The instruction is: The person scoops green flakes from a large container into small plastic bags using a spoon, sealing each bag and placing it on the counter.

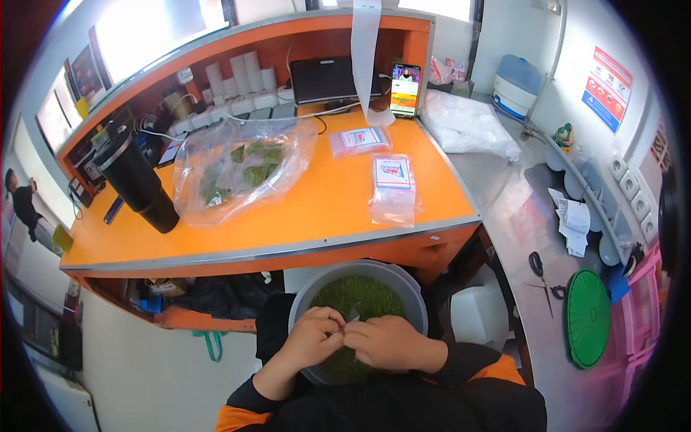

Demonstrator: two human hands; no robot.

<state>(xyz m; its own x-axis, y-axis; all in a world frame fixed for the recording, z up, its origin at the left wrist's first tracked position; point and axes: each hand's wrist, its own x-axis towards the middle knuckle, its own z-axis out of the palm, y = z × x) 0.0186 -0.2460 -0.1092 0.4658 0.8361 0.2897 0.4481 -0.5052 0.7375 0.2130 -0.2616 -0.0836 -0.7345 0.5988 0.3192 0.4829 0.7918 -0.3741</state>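
Observation:
Both hands meet over a round grey tub [419,306] holding chopped green leaves [360,290]. My left hand [315,337] has its fingers pinched together, touching the fingertips of my right hand [385,341], which are closed too. Between them a small piece of clear plastic [353,315] sticks up, its lower part hidden by the fingers. Beyond the tub, on the orange desk [288,223], lies a large clear bag [241,173] with green packets inside. Two stacks of small printed plastic bags [393,183] are to its right.
A black tumbler [137,180] stands at the desk's left. A phone [405,90] leans at the back beside a dark screen [324,79]. Scissors [538,266] and a green lid [588,318] lie on the right counter. Another person [27,205] stands far left.

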